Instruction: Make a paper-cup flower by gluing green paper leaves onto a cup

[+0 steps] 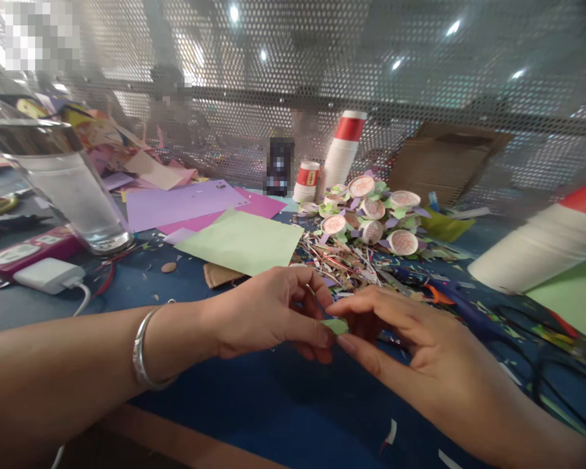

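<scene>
A small piece of light green paper (334,325) is pinched between my two hands, low over the dark blue tabletop. My left hand (273,316), with a silver bangle on its wrist, grips the paper's left side between thumb and fingers. On the other side, the thumb and forefinger of my right hand (410,352) close on its right end. The curled fingers hide part of the piece. Just beyond my hands lies a heap of paper scraps (344,260), and behind it a pile of cut paper-cup bottoms (372,208) with green and purple paper bits attached.
Light green (247,241) and purple sheets (185,203) lie behind my left hand. A glass water bottle (73,189) and a power strip (34,251) stand at left. Stacked paper cups (344,146) rise at the back; more cups (542,241), a blue glue gun (461,309) and black cable are at right.
</scene>
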`<state>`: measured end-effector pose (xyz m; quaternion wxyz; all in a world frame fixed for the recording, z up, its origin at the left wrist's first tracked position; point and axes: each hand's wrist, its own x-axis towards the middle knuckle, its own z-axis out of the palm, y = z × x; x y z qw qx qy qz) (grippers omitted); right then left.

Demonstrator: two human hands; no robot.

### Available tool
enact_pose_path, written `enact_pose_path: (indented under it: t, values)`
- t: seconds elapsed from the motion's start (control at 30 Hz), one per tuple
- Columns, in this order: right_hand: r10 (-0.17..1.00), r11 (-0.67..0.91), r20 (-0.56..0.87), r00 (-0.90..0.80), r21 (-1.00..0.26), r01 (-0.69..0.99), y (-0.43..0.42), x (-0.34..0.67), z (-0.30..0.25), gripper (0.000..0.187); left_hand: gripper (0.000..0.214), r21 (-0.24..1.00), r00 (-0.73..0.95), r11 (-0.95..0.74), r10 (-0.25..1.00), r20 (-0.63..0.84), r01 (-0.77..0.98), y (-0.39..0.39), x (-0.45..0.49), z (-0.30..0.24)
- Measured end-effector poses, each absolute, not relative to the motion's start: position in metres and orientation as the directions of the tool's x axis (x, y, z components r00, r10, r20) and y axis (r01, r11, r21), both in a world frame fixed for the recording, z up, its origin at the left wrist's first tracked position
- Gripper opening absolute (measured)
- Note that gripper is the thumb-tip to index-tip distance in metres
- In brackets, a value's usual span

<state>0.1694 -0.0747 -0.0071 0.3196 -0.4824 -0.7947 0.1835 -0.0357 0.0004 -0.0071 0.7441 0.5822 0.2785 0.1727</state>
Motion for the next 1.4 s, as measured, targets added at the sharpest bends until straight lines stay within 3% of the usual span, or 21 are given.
enact_pose_path:
  t: [0.23,0.33,0.47,0.6,1.07,1.4]
  values:
    - [0.960,0.263,0.171,-0.222,-0.828,0.496,-0.074,0.163,-0.001,0.007,0.034,0.992,0.796,0.128,0.598,-0.087,0.012,-0.004,-0.037,-0.010]
    - [0.975,0.205,0.136,-0.174,-0.851,0.484,-0.073,0.166,0.000,0.008,0.033,0.995,0.782,-0.095,0.622,0.037,0.029,-0.007,-0.038,-0.008]
    - [0.979,0.176,0.110,-0.173,-0.882,0.437,-0.072,0.171,-0.001,0.008,0.026,0.891,0.715,-0.437,0.661,0.228,0.121,-0.011,-0.037,-0.005]
    - [0.986,0.128,0.074,-0.148,-0.908,0.399,-0.072,0.173,-0.003,0.015,0.020,0.815,0.677,-0.561,0.658,0.331,0.146,-0.014,-0.036,-0.006]
    - [0.989,0.104,0.057,-0.134,-0.919,0.379,-0.070,0.172,-0.005,0.020,0.007,0.818,0.621,-0.552,0.701,0.350,0.162,-0.013,-0.035,-0.012]
    - [0.990,0.102,0.059,-0.130,-0.928,0.358,-0.071,0.173,-0.008,0.021,0.012,0.940,0.608,-0.335,0.760,0.231,0.062,-0.015,-0.030,-0.017]
